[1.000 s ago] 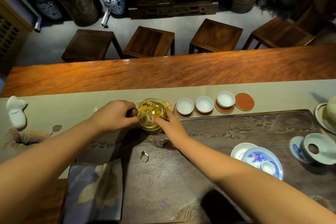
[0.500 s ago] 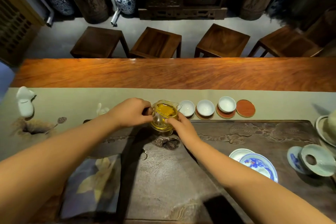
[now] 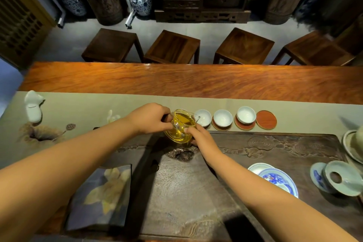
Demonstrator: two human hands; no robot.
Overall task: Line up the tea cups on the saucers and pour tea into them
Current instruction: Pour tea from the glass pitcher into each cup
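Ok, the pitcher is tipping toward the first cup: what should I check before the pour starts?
1. Grip: left hand on the handle side, right hand steadying the glass pitcher: ok.
2. Spout over the first cup: ok.
3. First cup on a saucer: cannot tell, pitcher hides its base.
4. Second cup and third cup on saucers: ok.
5. Fourth saucer has a cup: not ok, bare.
6. Tea in pitcher: ok.

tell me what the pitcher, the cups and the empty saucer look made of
Pitcher: clear glass, apparently; the amber tea shows through its wall. Cups: glossy white, probably glazed porcelain. Empty saucer: matte reddish disc with a pale rim, maybe wood or lacquer.
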